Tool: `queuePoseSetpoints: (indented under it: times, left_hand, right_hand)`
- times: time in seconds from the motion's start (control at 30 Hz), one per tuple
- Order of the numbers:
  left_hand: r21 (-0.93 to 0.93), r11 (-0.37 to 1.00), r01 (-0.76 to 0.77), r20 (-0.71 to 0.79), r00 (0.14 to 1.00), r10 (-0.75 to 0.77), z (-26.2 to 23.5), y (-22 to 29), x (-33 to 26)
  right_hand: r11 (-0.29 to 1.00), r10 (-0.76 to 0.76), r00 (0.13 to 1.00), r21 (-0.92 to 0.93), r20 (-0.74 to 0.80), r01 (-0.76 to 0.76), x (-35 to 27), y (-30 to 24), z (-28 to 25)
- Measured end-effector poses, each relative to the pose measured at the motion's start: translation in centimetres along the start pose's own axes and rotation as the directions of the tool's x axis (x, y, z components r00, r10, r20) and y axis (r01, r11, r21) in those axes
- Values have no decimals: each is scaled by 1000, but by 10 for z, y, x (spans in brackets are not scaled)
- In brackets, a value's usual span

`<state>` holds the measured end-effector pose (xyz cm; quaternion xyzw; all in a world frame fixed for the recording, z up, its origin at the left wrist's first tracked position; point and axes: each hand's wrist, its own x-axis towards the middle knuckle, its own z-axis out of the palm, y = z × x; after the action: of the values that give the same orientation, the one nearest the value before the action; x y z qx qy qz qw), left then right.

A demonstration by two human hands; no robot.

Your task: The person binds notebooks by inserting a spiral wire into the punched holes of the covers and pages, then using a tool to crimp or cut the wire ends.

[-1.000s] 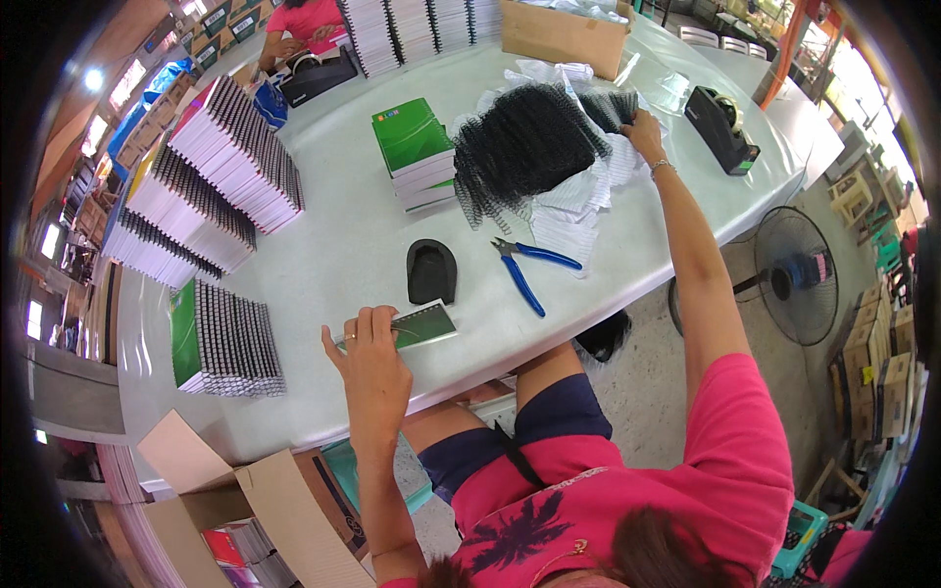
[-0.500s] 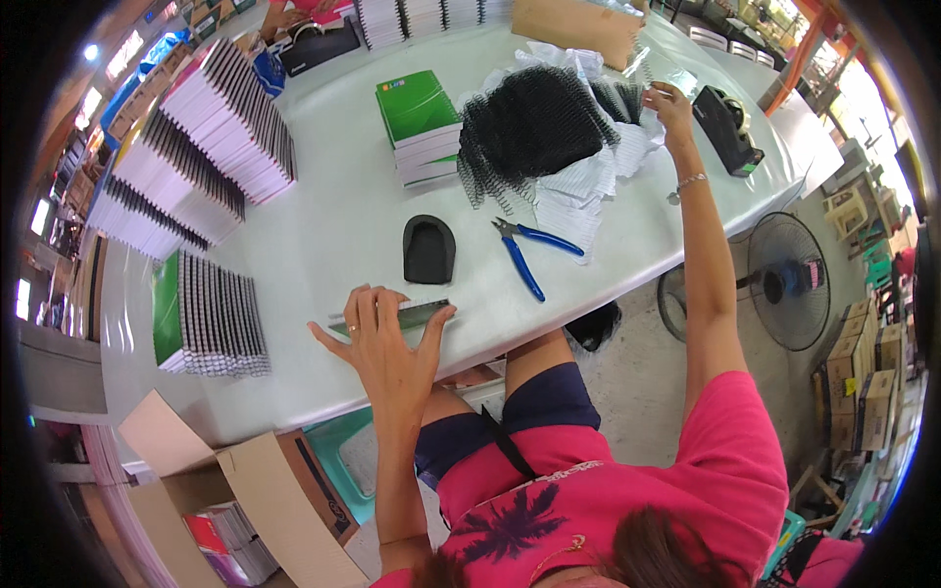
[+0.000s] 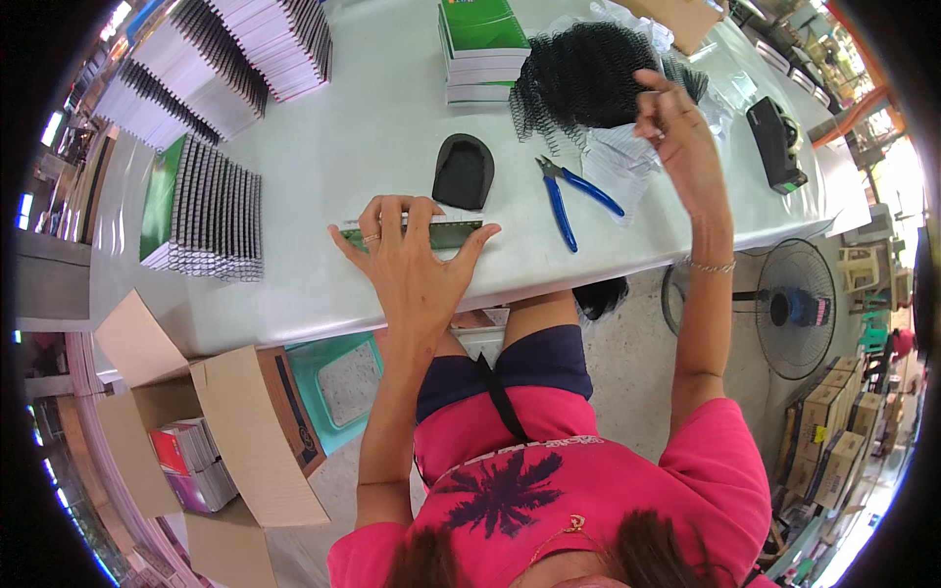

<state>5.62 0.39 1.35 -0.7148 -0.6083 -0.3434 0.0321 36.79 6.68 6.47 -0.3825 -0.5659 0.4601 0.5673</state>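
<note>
My left hand (image 3: pixel 412 265) is closed around a thin green-covered book (image 3: pixel 456 233) near the table's front edge, its narrow edge turned up and fingers spread along it. My right hand (image 3: pixel 681 137) hovers by the near right side of a heap of black plastic binding coils (image 3: pixel 588 73). Its fingers are bent together; whatever they hold, if anything, I cannot make out. Blue-handled cutting pliers (image 3: pixel 578 196) lie on the table between my hands, jaws pointing away. Just beyond the book sits a black arch-shaped holder (image 3: pixel 464 172).
Stacks of coil-bound books (image 3: pixel 206 73) and a smaller bound stack (image 3: pixel 204 211) stand left. Unbound green-covered books (image 3: pixel 485 49) lie at the back. A black tape dispenser (image 3: pixel 776 145) is at right. Below are an open carton (image 3: pixel 257 441) with books and a fan (image 3: pixel 796 309).
My right hand has drawn back from the far side of the coil heap toward me. My left hand still grips the book. The whole view has shifted with my head.
</note>
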Motion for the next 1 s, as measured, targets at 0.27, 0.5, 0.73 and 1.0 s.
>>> queuePoseSetpoints:
  times: [0.27, 0.5, 0.73, 1.0]
  left_hand:
    - [14, 1000, 7, -25, 1000, -7, 5, 2, 0]
    - [30, 999, 23, 1, 1000, -23, 8, 2, 0]
    - [25, 1000, 14, -2, 1000, -14, 6, 1, 0]
    - [41, 999, 18, 8, 1000, -18, 7, 1, 0]
  right_hand:
    - [813, -20, 947, -546, 321, 202, -32, 10, 96]
    - [810, 32, 966, -573, 255, 124, -43, 16, 114]
    - [817, -18, 968, -554, 252, 159, -48, 22, 120]
    - [778, -29, 951, -590, 309, 215, -51, 29, 118]
